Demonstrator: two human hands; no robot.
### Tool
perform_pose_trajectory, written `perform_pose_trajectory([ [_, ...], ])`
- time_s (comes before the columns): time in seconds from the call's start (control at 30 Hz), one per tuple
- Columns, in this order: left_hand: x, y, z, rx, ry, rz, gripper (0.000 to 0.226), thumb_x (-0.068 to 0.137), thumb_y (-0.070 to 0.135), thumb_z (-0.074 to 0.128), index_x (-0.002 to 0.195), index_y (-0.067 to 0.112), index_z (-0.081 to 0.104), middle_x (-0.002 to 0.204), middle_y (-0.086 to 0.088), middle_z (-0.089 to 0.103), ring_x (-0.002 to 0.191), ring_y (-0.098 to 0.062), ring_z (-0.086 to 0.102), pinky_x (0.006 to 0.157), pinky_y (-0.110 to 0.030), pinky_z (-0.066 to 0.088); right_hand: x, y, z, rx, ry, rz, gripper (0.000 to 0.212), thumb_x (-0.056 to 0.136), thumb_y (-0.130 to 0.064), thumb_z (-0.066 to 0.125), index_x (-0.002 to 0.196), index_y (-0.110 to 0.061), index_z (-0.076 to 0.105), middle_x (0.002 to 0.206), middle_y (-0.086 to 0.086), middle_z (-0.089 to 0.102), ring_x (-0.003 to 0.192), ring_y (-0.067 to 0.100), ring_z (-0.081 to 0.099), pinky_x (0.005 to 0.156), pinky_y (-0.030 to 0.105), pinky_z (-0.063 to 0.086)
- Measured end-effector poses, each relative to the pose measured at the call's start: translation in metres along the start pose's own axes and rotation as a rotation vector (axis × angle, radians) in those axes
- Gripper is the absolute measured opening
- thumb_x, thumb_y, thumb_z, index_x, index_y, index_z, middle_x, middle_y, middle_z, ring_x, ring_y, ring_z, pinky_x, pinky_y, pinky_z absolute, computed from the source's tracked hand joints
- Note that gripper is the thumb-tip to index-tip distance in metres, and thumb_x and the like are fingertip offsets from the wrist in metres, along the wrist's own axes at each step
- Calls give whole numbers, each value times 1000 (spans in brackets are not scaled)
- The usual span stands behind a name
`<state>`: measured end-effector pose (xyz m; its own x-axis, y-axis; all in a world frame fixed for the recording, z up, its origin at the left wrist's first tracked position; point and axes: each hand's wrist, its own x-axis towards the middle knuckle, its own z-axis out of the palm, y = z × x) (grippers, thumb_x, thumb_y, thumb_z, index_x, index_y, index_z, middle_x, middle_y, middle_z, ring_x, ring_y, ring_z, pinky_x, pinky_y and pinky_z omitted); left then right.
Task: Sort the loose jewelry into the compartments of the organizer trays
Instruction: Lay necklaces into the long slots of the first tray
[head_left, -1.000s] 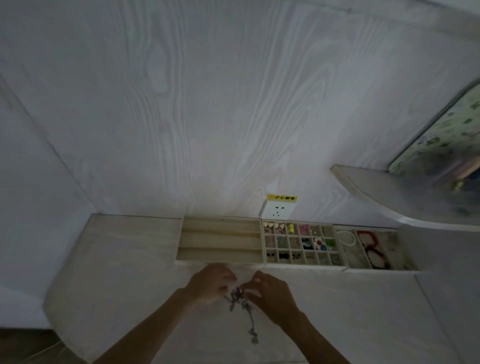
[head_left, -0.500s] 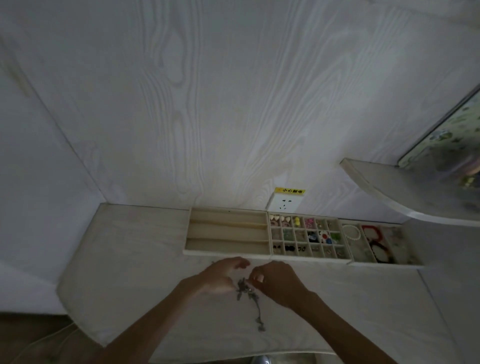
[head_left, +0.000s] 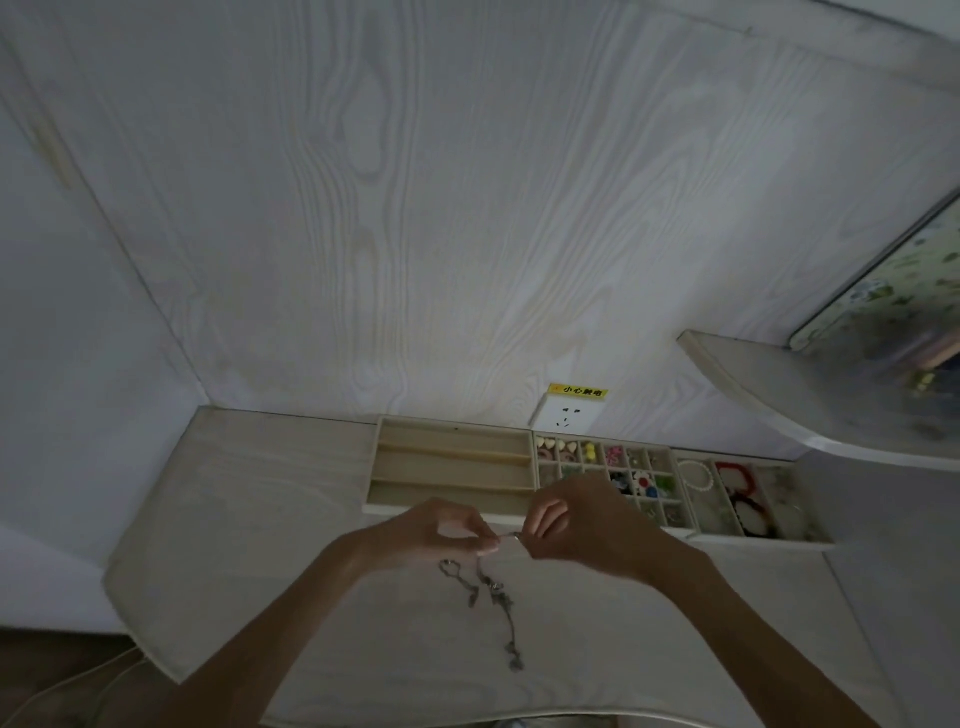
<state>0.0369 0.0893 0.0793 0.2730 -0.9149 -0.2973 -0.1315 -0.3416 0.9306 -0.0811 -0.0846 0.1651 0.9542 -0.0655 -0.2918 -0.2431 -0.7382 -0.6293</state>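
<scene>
Two hands were raised just above the table (head_left: 270, 499), close in front of the organizer trays. A short stretch of thin silver chain (head_left: 506, 537) was pinched between them: the left hand (head_left: 441, 530) gripped one end with thumb and forefinger, and the right hand (head_left: 576, 525) pinched the other end, its remaining fingers curled. More of the dark metal jewelry (head_left: 498, 603) was seen hanging below the left hand and trailing over the pale table toward the near edge; whether it was one piece or several could not be told.

Three trays were lined up against the back wall. The left tray (head_left: 452, 467), with long horizontal compartments, was seen without visible contents. The middle tray (head_left: 605, 470), a grid of small cells, was filled with small colored pieces, partly hidden by the right hand. The right tray (head_left: 748, 493) held a white bead bracelet (head_left: 693, 475) and red and black bands (head_left: 743, 491).

A wall socket (head_left: 566, 418) with a yellow label (head_left: 579, 391) was mounted just behind the trays. A curved shelf (head_left: 779, 395) was seen at the right.
</scene>
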Motion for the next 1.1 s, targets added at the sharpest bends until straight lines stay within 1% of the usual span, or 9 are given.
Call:
perform_pose_trajectory([
  [0.1,-13,13,-21,-77,-50,22,17,93,27,57,100,13,64,100,1,69,93,-4,64,81,-18,45,-2,-9,-21,25,33,-12,7,72,-10,76,72,-15,72,70,-7,71,65,2,67,67,14,54],
  [0.17,-18,19,-35,-76,-55,45,17,93,31,55,97,19,66,94,4,69,95,-10,64,89,-25,47,-1,-14,-33,20,66,-25,13,71,-10,77,70,-21,71,67,-9,70,64,2,67,68,17,55],
  [0.33,-25,30,-74,-10,-67,-2,18,93,29,54,105,31,68,89,16,67,96,1,62,86,-8,41,7,-25,-52,-107,181,-63,7,71,-14,76,71,-18,71,63,-11,68,64,0,66,68,18,55],
  [0.5,-26,36,-110,75,-84,-35,19,83,34,60,99,31,71,88,15,72,90,0,65,82,-10,44,14,-27,-65,-88,301,-60,19,72,-14,76,67,-29,66,61,-15,66,63,-3,64,64,8,49],
  [0.6,-13,37,-127,159,-52,-60,16,82,31,65,96,28,71,93,9,73,90,0,66,81,-8,45,26,-20,-66,-127,338,-10,16,73,-19,75,69,-31,67,63,-17,66,63,-2,65,69,16,54],
  [0.7,10,29,-134,237,37,-46,14,87,18,66,99,17,72,93,6,72,84,3,65,78,-8,46,41,-9,-61,-153,364,55,10,74,-27,74,70,-33,68,65,-18,67,64,-1,65,72,25,56],
  [0.83,41,4,-130,281,270,3,16,85,22,68,100,17,72,88,9,72,83,0,67,83,-17,50,58,11,-51,-178,409,146,14,74,-33,73,64,-38,64,63,-19,65,63,-3,63,71,26,55],
  [0.93,60,-18,-121,297,403,58,15,84,23,70,97,16,72,85,12,67,80,6,63,82,-18,50,72,28,-44,-213,400,223,9,75,-36,71,68,-35,67,69,-14,69,67,3,65,72,28,54],
  [1.1,81,-44,-108,288,474,103,11,85,25,68,93,18,73,89,11,71,82,3,65,79,-16,52,91,48,-36,-298,378,332,11,77,-39,69,84,-31,71,82,-5,72,76,15,67,75,29,54],
])
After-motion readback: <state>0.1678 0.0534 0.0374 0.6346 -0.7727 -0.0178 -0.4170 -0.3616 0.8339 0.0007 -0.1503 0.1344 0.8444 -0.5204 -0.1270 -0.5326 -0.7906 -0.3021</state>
